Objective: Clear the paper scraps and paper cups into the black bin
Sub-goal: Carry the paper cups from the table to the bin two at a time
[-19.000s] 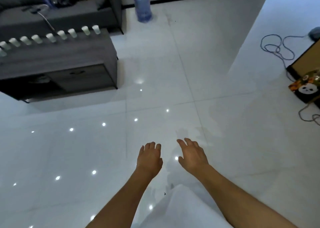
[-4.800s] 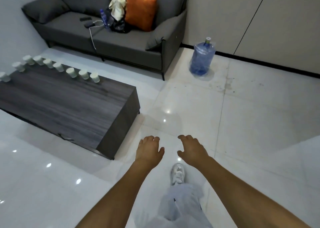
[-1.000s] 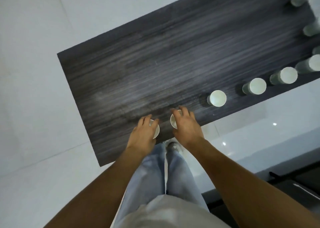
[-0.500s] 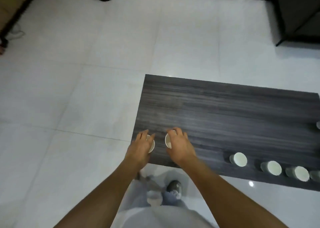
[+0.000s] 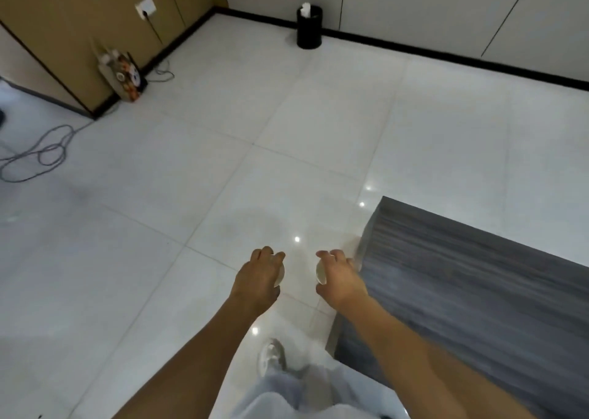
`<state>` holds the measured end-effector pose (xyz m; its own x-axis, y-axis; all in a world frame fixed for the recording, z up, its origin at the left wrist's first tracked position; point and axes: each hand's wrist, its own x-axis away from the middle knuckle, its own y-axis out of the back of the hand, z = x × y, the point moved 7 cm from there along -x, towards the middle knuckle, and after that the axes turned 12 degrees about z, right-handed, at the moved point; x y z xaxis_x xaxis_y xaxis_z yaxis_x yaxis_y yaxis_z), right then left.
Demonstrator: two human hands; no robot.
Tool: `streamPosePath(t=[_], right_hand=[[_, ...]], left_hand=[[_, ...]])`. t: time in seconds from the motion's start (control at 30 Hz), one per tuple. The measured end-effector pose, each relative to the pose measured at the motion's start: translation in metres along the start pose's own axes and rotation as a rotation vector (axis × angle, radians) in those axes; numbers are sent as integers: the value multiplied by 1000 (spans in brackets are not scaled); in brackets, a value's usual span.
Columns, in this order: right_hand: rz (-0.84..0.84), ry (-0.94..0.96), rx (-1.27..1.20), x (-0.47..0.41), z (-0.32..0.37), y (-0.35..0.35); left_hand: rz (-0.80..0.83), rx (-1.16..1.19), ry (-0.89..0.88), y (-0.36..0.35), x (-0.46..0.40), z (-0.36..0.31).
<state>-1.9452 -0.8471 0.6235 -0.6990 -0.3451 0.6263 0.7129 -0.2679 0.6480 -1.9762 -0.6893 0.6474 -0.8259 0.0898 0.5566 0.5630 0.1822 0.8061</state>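
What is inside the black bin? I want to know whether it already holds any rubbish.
Something white and crumpled, probably paper, sticks up above the rim of the black bin at its left side. The bin stands far off by the wall, and its own wall hides whatever lies deeper inside.

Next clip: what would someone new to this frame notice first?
Two bare forearms reach out low in the frame, the left hand and the right hand each gripping a white paper cup over the glossy tile floor. A black bin with white paper poking out stands far off by the back wall. A dark wood-grain table fills the lower right.
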Motion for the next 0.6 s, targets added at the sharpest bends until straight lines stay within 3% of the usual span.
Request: streamPosePath(t=[0.23,0.6], right_hand=[[-3,78,18,-87,104,28],[-42,24,43,-260,119,167]], left_hand=[[-33,8,54,73,-41,107],[1,-8,-4,196,-230,153]])
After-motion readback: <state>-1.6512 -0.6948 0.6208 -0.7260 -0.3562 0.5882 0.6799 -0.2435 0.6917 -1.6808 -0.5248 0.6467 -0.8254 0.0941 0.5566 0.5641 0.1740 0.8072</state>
